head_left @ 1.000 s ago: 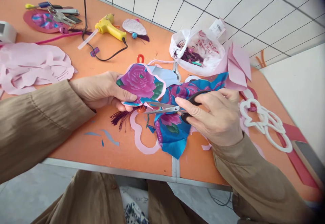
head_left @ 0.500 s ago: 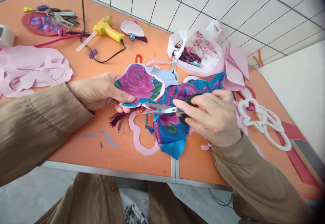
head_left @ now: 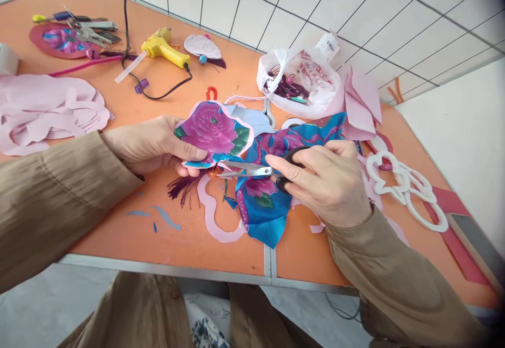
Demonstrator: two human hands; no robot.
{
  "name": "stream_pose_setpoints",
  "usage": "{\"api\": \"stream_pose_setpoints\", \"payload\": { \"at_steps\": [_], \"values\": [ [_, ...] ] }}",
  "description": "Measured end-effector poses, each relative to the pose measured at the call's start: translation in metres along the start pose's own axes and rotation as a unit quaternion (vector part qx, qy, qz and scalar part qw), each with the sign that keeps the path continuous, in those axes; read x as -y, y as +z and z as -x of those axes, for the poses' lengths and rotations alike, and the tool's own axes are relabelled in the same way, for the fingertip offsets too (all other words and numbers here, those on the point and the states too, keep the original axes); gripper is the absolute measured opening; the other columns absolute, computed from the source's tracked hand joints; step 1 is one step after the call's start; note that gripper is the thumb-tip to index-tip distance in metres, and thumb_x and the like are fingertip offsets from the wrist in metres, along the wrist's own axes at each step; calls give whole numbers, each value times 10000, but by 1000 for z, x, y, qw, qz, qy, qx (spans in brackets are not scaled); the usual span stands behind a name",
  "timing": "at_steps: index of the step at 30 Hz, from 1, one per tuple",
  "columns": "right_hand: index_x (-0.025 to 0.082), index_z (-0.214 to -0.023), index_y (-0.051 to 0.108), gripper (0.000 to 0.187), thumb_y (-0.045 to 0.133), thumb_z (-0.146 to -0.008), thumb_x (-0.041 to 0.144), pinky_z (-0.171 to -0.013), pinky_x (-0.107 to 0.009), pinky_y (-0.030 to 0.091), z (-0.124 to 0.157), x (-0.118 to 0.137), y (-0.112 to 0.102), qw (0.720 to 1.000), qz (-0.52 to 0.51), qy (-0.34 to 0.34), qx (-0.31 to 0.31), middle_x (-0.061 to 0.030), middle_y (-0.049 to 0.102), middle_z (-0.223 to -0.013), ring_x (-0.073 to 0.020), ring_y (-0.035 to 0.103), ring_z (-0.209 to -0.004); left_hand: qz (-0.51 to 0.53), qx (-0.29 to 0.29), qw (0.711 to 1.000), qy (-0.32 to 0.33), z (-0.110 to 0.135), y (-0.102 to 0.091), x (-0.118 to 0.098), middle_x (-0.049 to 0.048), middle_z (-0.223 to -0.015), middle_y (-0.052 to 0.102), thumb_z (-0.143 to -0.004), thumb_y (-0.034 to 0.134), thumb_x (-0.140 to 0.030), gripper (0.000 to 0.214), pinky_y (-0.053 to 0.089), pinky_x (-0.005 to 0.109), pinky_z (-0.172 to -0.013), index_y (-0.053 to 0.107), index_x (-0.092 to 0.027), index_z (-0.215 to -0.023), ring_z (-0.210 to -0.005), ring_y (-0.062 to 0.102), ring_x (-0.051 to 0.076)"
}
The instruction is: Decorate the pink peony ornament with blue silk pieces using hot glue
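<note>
My left hand (head_left: 158, 145) pinches a flower-printed fabric piece (head_left: 213, 127) with a pink scalloped edge, thumb on top. Closed around black handles, my right hand (head_left: 327, 180) holds a pair of scissors (head_left: 252, 170) with the index finger stretched along them. The scissor blades are parted and lie at the lower edge of the piece. Below it show an orange bead (head_left: 215, 172) and a dark purple tassel (head_left: 184, 186). Blue patterned cloth (head_left: 272, 227) lies under the scissors, partly over a pink cut-out outline (head_left: 221, 235).
A yellow glue gun (head_left: 165, 51) with its cord lies at the back. Pink cut sheets (head_left: 51, 103) are at left, keys (head_left: 89, 32) behind them. A white plastic bag (head_left: 300, 82) holds tassels. White outline templates (head_left: 406, 185) lie at right. Blue scraps (head_left: 168, 217) are scattered in front.
The whole view has shifted slightly, so things appear a little further left. Both hands keep their hold, and the scissor blades stay parted at the fabric edge.
</note>
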State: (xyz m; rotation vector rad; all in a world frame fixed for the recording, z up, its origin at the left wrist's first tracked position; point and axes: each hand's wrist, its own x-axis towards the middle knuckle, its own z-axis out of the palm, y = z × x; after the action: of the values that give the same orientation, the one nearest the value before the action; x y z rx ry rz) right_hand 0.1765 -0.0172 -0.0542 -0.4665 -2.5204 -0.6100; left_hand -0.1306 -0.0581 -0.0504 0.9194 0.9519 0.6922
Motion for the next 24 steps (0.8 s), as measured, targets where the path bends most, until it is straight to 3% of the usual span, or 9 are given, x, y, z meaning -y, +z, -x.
{"api": "stream_pose_setpoints", "payload": {
  "at_steps": [9, 21, 24],
  "values": [
    [329, -1124, 715, 381, 527, -924, 64, -697, -370, 313, 0, 1, -3, 999, 26, 11, 46, 32, 631, -682, -134, 548, -615, 11, 3, 1000, -1, 1, 2, -1, -24, -568, 683, -672, 909, -260, 266, 524, 107, -496, 684, -120, -694, -491, 599, 63],
    [315, -1113, 715, 370, 529, -932, 51, -673, -365, 303, -2, 2, -4, 999, 22, 2, 27, 33, 626, -663, -127, 544, -600, 15, 17, 1000, -2, 0, 3, -3, -26, -570, 662, -684, 904, -267, 274, 519, 97, -506, 675, -116, -680, -497, 590, 51],
    [333, -1154, 698, 397, 534, -928, 52, -666, -368, 293, -1, 1, -3, 1000, 10, 7, 17, 40, 611, -658, -127, 542, -588, 10, 7, 1000, -10, -2, 1, 0, -11, -551, 655, -629, 931, -291, 310, 517, 108, -476, 681, -113, -670, -475, 586, 63]
  ]
}}
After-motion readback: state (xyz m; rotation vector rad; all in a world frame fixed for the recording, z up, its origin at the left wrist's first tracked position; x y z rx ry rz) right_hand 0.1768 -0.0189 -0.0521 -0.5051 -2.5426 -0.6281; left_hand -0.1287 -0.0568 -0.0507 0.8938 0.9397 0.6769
